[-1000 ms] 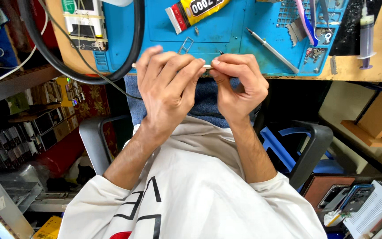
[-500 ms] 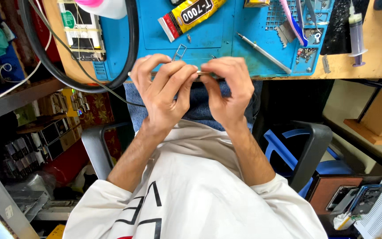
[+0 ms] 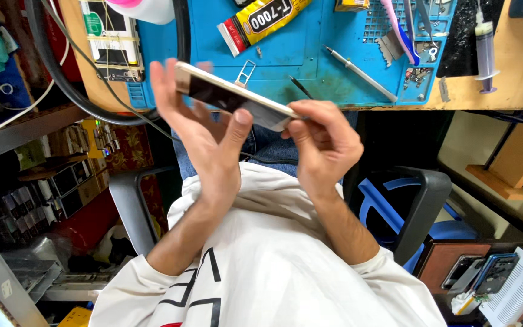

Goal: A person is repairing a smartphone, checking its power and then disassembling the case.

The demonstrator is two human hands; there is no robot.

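Both hands clamp a gold phone (image 3: 231, 97): left hand (image 3: 204, 130) cradles it, right hand (image 3: 322, 142) pinches its end. Beyond the grip, a blue mat's (image 3: 298, 66) tray pockets hold small screws (image 3: 417, 75).

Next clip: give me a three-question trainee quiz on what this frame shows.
1. True or false: the phone lies flat on the blue work mat.
2. Which hand pinches the phone's end nearest the screwdriver: A left hand, B right hand?
3. Fill in: the glue tube on the mat is mostly ____ in colour.

Key: 1 false, both hands hold it above the mat's near edge. 2 B. 3 yellow.
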